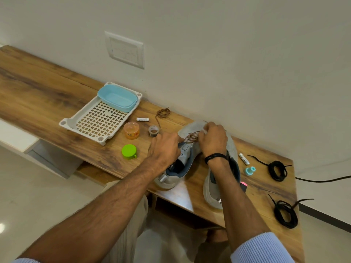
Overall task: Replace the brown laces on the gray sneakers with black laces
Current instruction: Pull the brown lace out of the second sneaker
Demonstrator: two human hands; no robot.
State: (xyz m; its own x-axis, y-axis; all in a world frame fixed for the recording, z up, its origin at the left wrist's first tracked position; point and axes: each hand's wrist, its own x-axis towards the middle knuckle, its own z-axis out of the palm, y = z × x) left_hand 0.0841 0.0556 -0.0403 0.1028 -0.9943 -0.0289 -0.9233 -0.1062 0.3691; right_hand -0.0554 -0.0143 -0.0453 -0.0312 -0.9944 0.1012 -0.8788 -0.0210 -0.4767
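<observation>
Two gray sneakers lie on the wooden table. The left sneaker (185, 154) still carries a brown lace (191, 137) across its eyelets. My left hand (166, 149) grips the sneaker at its tongue. My right hand (212, 139) pinches the brown lace near the toe end. The second gray sneaker (212, 192) lies to the right, largely hidden under my right forearm. A loose brown lace (163, 113) sits coiled near the wall. Two coiled black laces (277, 170) (285, 213) rest at the table's right end.
A white slotted tray (98, 120) holds a blue tub (117, 98) at the left. Nearby stand an orange jar (131, 130), a green lid (129, 151), a tape roll (153, 130) and two batteries (142, 119) (244, 158). A teal cap (250, 170) lies by the right sneaker.
</observation>
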